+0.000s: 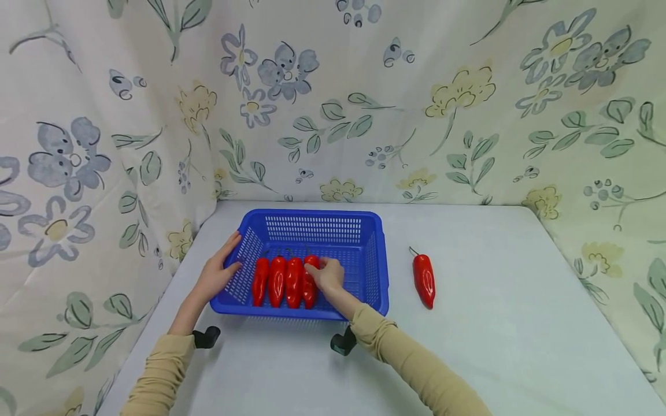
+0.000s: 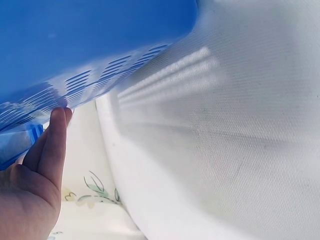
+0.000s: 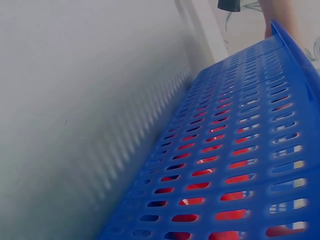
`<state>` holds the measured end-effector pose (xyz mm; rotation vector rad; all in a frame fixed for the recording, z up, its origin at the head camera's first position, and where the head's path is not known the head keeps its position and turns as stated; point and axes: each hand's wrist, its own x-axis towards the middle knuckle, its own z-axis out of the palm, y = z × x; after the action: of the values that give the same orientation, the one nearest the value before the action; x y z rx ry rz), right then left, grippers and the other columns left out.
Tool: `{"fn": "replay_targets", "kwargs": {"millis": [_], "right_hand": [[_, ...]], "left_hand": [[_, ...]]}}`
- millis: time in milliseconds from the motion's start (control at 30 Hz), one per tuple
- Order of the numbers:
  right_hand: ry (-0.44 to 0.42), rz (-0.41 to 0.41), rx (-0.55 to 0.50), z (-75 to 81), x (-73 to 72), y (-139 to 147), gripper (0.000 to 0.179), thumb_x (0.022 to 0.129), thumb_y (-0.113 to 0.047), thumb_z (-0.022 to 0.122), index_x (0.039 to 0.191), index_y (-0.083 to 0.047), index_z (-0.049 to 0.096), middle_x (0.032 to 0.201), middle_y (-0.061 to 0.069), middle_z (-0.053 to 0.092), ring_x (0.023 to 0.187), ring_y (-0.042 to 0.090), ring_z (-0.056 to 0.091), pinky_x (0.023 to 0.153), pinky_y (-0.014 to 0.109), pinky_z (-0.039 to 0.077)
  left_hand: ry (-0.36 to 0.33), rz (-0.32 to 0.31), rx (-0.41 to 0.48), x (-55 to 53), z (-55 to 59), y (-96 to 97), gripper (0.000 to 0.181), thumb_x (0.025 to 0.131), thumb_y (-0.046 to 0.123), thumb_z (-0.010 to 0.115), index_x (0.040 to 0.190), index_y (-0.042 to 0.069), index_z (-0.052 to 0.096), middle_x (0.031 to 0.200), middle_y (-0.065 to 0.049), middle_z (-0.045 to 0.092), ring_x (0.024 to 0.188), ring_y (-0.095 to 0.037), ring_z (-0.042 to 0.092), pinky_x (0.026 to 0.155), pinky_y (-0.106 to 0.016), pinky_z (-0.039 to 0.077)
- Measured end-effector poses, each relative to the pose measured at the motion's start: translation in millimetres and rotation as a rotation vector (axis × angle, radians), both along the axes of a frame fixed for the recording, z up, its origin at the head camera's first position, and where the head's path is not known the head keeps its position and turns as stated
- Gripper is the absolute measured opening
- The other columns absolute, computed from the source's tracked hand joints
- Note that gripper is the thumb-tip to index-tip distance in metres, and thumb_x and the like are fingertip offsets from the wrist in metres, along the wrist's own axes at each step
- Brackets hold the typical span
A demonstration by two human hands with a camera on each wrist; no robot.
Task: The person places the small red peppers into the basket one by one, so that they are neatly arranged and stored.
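A blue plastic basket [image 1: 312, 315] with slotted walls stands on the white table. Several long red peppers lie side by side in its left half, stems toward the far side. My left hand [image 1: 217, 274] holds the basket's left rim, thumb over the top; in the left wrist view its fingers [image 2: 55, 145] lie along the outer wall. Reaching over the near rim, my right hand [image 1: 329, 274] pinches the rightmost red pepper [image 1: 309, 296] in the row near its stem end. Only the basket's slotted wall [image 3: 235, 145] and red behind it show in the right wrist view; the right hand is hidden there.
One more red pepper [image 1: 424, 281] lies on the white table [image 1: 499, 323], to the right of the basket. A floral curtain [image 1: 333, 115] hangs behind the table and along its sides. Dark wrist cameras [image 1: 343, 342] sit on both wrists.
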<state>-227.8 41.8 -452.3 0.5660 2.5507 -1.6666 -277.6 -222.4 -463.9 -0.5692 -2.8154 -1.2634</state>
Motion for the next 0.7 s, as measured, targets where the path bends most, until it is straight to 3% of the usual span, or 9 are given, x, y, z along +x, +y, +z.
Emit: {"fn": "replay_targets", "kwargs": {"millis": [367, 700], "right_hand": [[0.226, 0.122, -0.082, 0.8, 4.2, 1.5, 0.055, 0.084, -0.021, 0.071, 0.13, 0.004, 0.054, 0.133, 0.02, 0.056, 0.12, 0.033, 0.057, 0.098, 0.041, 0.048], [0.307, 0.226, -0.197, 7.3, 23.9, 15.9, 0.059, 0.085, -0.024, 0.07, 0.135, 0.002, 0.05, 0.138, 0.017, 0.052, 0.126, 0.031, 0.052, 0.101, 0.04, 0.045]], "left_hand": [[0.028, 0.003, 0.0, -0.2, -0.8, -0.4, 0.064, 0.089, -0.001, 0.051, 0.149, 0.007, 0.029, 0.159, -0.01, 0.02, 0.143, -0.042, 0.021, 0.11, -0.064, 0.022], [0.038, 0.011, -0.012, 0.7, -0.9, 0.0, 0.063, 0.089, 0.0, 0.052, 0.148, 0.007, 0.031, 0.158, -0.01, 0.021, 0.142, -0.043, 0.023, 0.11, -0.064, 0.023]]}}
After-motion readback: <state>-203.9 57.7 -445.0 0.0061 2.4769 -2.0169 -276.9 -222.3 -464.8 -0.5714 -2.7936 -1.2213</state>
